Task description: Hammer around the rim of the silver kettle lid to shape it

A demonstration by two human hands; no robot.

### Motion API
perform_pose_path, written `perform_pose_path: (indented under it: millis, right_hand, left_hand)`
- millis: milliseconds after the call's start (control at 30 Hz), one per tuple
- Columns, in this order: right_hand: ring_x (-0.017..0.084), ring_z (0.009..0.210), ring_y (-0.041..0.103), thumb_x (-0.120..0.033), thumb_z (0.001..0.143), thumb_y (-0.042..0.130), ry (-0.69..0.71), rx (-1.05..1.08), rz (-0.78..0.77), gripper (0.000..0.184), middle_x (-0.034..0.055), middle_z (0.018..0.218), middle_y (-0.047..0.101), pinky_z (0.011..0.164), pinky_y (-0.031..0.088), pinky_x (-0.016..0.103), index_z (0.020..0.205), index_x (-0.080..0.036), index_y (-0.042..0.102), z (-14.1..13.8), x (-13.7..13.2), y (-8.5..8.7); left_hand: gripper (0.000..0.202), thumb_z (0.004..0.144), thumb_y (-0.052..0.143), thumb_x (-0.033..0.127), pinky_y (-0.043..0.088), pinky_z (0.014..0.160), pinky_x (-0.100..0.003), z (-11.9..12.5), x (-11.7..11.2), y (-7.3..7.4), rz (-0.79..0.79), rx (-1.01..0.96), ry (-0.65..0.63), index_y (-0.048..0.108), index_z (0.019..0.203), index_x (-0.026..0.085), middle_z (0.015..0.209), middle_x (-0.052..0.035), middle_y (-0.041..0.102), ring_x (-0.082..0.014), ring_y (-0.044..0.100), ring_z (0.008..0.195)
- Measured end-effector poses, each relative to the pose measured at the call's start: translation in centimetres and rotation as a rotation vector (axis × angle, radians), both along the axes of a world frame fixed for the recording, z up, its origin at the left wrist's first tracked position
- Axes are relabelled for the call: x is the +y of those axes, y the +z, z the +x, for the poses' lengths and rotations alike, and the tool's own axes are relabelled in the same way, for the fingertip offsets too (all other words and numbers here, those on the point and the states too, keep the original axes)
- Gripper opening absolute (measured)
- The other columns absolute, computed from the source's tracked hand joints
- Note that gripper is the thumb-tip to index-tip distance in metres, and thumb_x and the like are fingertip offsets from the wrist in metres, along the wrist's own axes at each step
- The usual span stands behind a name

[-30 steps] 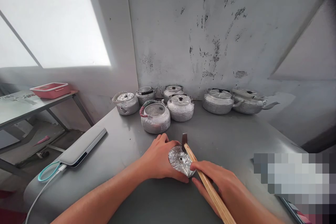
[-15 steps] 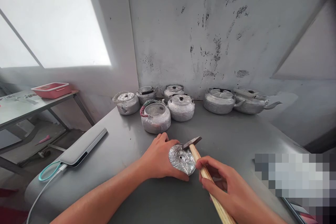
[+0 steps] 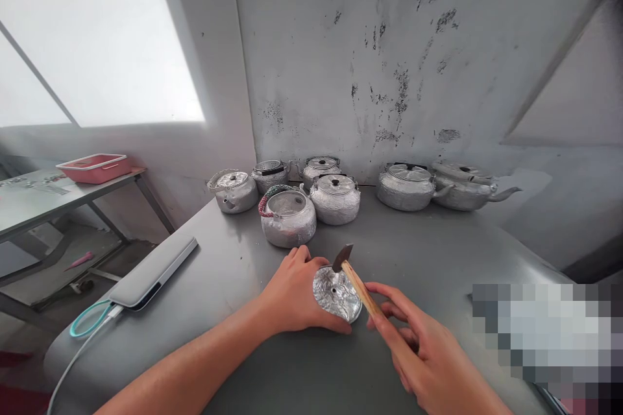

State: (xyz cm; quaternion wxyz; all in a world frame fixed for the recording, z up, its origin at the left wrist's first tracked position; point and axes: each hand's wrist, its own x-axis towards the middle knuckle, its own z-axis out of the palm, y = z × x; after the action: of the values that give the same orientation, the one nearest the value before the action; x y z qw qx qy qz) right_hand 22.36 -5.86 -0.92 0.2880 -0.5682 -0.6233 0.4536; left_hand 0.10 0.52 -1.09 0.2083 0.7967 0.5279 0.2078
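Note:
My left hand (image 3: 304,295) is wrapped round the side of a round, dented metal lid (image 3: 335,298) with a small hole in its middle, tilted up toward me above the grey table. In my right hand (image 3: 409,337) is a hammer (image 3: 360,285) with a pale wooden handle and a dark metal head. The hammer head is at the lid's upper edge; whether it touches the metal I cannot tell. Just beyond the left hand stands a kettle (image 3: 289,224) without a lid, its handle wrapped in red and green cord.
Several dented metal kettles (image 3: 335,204) line the back of the grey table (image 3: 233,272) along the wall. A silver power bank (image 3: 158,266) with a white cable (image 3: 80,350) lies at the left. A red plastic basket (image 3: 100,172) sits on another table. A blurred patch covers the right.
The hammer has turned in my right hand, its head now pointing more upward and a little left, and its handle shows less. My left hand and the lid have hardly moved.

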Motion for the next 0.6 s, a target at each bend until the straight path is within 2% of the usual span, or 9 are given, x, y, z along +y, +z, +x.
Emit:
perform_pose_path:
  millis: [133, 300, 433, 500, 600]
  right_hand:
    - [0.008, 0.044, 0.044, -0.049, 0.100, 0.038, 0.036, -0.008, -0.013, 0.040, 0.0016, 0.094, 0.063, 0.038, 0.034, 0.022, 0.134, -0.029, 0.046, -0.15, 0.03, 0.36]
    - [0.008, 0.044, 0.042, -0.052, 0.101, 0.036, 0.042, 0.030, 0.003, 0.038, -0.0027, 0.084, 0.055, 0.033, 0.032, 0.020, 0.129, -0.028, 0.044, -0.32, -0.13, 0.60]
    - [0.006, 0.040, 0.036, -0.051, 0.101, 0.036, 0.032, 0.088, -0.082, 0.029, -0.0067, 0.076, 0.047, 0.031, 0.031, 0.018, 0.115, -0.028, 0.048, -0.31, -0.05, 0.55]
    - [0.006, 0.041, 0.036, -0.056, 0.100, 0.036, 0.032, 0.118, -0.091, 0.031, -0.0075, 0.073, 0.044, 0.031, 0.030, 0.017, 0.103, -0.028, 0.049, -0.30, -0.05, 0.58]
    - [0.007, 0.040, 0.030, -0.058, 0.099, 0.035, 0.020, 0.066, -0.169, 0.037, -0.0087, 0.064, 0.037, 0.030, 0.023, 0.017, 0.083, -0.026, 0.045, -0.43, -0.15, 0.66]
  left_hand:
    - [0.105, 0.040, 0.079, 0.081, 0.047, 0.095, -0.047, -0.01, 0.07, 0.05, -0.003, -0.002, -0.004, 0.062, 0.129, 0.026, 0.104, -0.0069, 0.048, -0.0331, 0.050, 0.106]
    - [0.104, 0.040, 0.078, 0.082, 0.047, 0.095, -0.048, 0.01, 0.09, 0.12, -0.001, 0.019, 0.004, 0.064, 0.125, 0.025, 0.104, -0.0071, 0.049, -0.0348, 0.050, 0.106]
    - [0.103, 0.041, 0.079, 0.080, 0.047, 0.096, -0.047, 0.00, 0.04, 0.06, -0.005, 0.009, 0.003, 0.064, 0.126, 0.025, 0.104, -0.0070, 0.049, -0.0346, 0.051, 0.107]
    - [0.104, 0.040, 0.080, 0.081, 0.047, 0.096, -0.047, -0.01, 0.04, 0.02, 0.000, 0.006, 0.008, 0.063, 0.126, 0.026, 0.105, -0.0068, 0.050, -0.0347, 0.051, 0.107]
    - [0.103, 0.040, 0.080, 0.080, 0.047, 0.097, -0.047, -0.03, 0.08, 0.00, 0.011, 0.002, 0.001, 0.063, 0.126, 0.026, 0.105, -0.0069, 0.050, -0.0345, 0.051, 0.107]
